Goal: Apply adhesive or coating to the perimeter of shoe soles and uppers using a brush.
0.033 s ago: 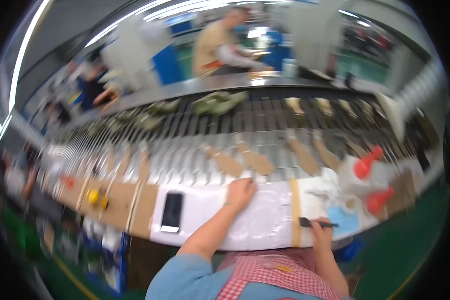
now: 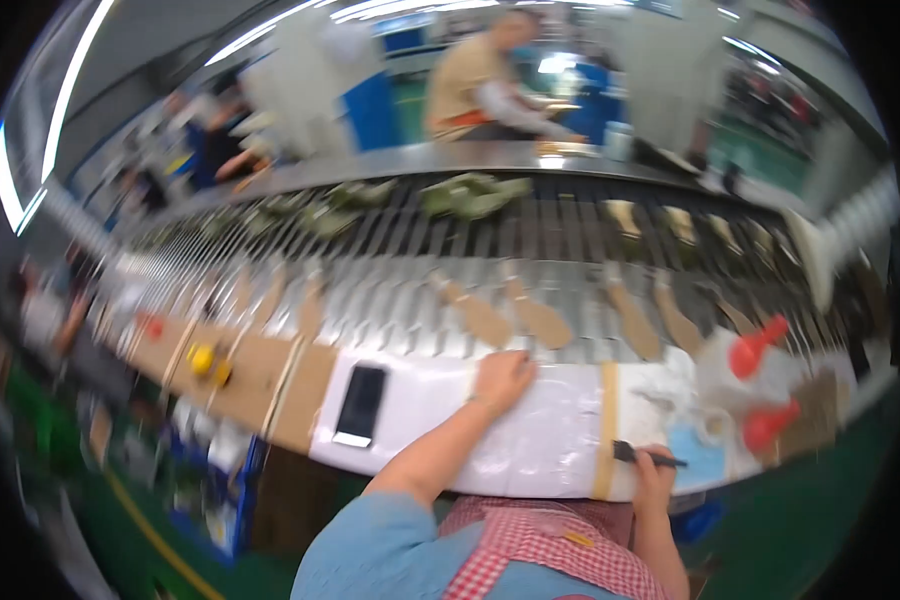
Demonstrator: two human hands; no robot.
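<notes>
My left hand [image 2: 503,381] lies at the far edge of the white-covered work surface [image 2: 560,430], beside the slatted conveyor [image 2: 390,300]. Blur hides how its fingers are bent, and I see nothing held in it. At the right, my right hand [image 2: 656,475] is closed around a flat black brush [image 2: 625,452], its wide end pointing left over a yellowish tape strip [image 2: 607,420]. Brown sole-shaped pieces [image 2: 540,322] lie on the conveyor, the closest ones just beyond my left hand. A dark phone [image 2: 361,402] lies to its left.
Two red-topped containers [image 2: 758,347] stand at the right, near crumpled white material [image 2: 665,385] and a blue sheet [image 2: 697,452]. Green pieces [image 2: 475,195] lie along the conveyor's far side. A yellow item [image 2: 202,360] sits on brown board at the left. Across the line, a person [image 2: 470,85] works.
The whole scene has shifted rightward in the picture. Both hands keep about the same places over the work surface, and the right one still grips the brush.
</notes>
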